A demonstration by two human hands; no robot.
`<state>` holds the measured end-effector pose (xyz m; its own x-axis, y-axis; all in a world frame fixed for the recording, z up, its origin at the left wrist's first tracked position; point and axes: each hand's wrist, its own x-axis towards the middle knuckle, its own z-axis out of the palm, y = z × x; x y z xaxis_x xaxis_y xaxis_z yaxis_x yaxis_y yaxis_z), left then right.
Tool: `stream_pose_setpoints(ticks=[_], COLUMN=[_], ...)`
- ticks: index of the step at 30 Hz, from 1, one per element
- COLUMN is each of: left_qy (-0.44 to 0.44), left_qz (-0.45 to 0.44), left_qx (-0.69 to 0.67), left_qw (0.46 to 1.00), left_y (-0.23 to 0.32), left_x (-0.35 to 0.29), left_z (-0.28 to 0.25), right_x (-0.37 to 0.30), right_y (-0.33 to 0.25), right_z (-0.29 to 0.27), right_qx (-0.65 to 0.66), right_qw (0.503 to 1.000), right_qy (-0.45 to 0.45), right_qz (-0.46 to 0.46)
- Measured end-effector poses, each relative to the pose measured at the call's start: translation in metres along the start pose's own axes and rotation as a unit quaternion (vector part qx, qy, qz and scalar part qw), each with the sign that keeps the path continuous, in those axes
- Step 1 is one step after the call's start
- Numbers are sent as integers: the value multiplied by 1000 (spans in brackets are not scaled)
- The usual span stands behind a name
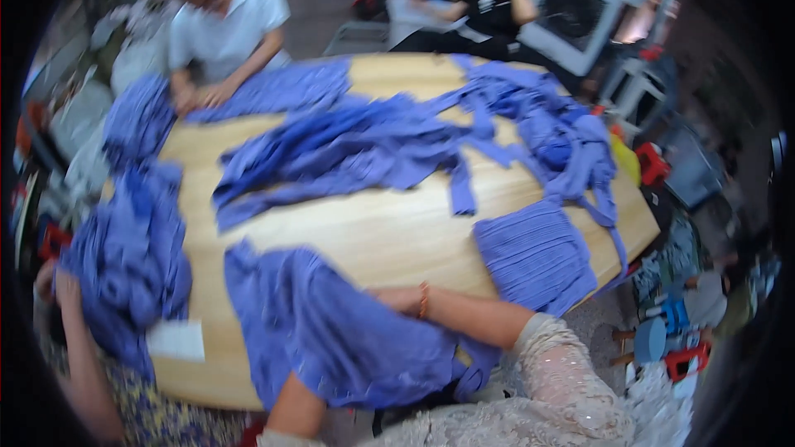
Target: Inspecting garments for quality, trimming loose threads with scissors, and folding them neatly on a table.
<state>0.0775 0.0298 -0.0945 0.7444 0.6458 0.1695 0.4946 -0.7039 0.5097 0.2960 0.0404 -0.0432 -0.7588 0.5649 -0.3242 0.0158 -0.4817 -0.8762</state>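
A blue garment [331, 331] lies spread at the near edge of the wooden table [373, 232]. My right hand [396, 298], with a beaded bracelet on the wrist, reaches left across it and grips its upper fold, the fingers partly buried in the cloth. My left forearm [291, 404] comes up from the lower edge and runs under the same garment, so that hand is hidden. To the right of my arm sits a neat stack of folded blue pieces [534, 252].
More blue garments [356, 149] and strips sprawl over the table's middle and far right. A person in white [224, 16] handles cloth at the far left. Another person's arm [79, 348] holds a blue heap [128, 265] at near left. A fan [571, 12] stands behind.
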Motion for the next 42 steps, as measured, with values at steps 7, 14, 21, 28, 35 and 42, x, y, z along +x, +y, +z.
stream_pose_setpoints(ticks=[7, 14, 21, 28, 35, 42], left_qy=[49, 38, -12, -32, 2, 77], left_qz=[167, 210, 232, 203, -58, -216], left_qx=[47, 41, 23, -3, -66, -95], left_qw=[984, 976, 972, 979, 996, 969], left_y=[-116, -152, -167, -191, 1, 6], left_x=[-21, -23, 82, 4, 32, -1], left_z=[-46, -44, -147, -100, -3, 8], right_x=[1, -37, 12, 15, -66, -144], right_y=[9, -30, -55, -76, -87, -137], right_z=[-16, -13, -50, -12, -16, -40], right_qx=[43, 143, 65, -119, -369, -678], right_qw=[999, 989, 988, 965, 904, 587], right_qy=[12, 39, 95, 185, 216, 413], right_qz=[-28, -16, -104, -141, 11, 158])
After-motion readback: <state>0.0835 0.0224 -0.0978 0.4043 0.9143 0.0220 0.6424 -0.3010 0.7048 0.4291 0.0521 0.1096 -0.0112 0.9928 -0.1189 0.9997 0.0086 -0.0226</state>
